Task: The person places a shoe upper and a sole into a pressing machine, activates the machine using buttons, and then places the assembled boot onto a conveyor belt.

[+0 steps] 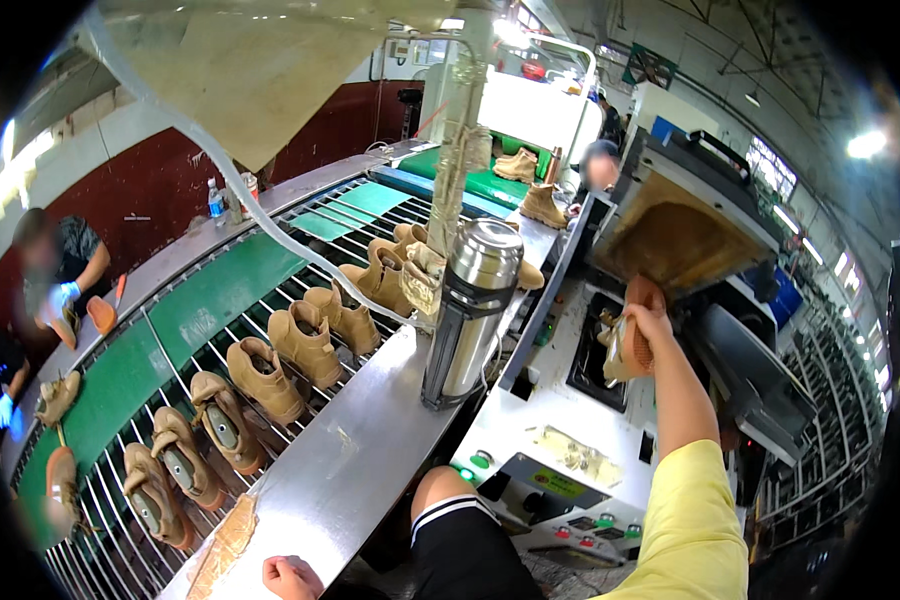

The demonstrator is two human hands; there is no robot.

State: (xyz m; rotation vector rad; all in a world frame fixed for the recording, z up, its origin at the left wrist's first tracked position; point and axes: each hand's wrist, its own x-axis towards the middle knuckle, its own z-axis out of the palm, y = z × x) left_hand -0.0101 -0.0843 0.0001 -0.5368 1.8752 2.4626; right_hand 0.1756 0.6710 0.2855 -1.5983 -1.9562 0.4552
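Note:
My right hand (650, 318) is stretched forward over the white machine, its fingers closed on a tan boot (626, 352) with an orange-brown sole. The boot is tilted above a dark recess (598, 388) in the machine top, and its upper is partly hidden. Over it hangs the raised lid (660, 235) of the machine, tan on its underside. At the lower edge, my left hand (292, 577) is loosely curled beside the metal ledge (320, 480), with nothing visible in it.
Several tan boots (305, 343) stand on a wire rack conveyor (255, 340) with a green belt (195, 310). A steel thermos (475, 310) stands on the ledge. Buttons (482, 459) line the machine front. At far left, people wear blue gloves (65, 294).

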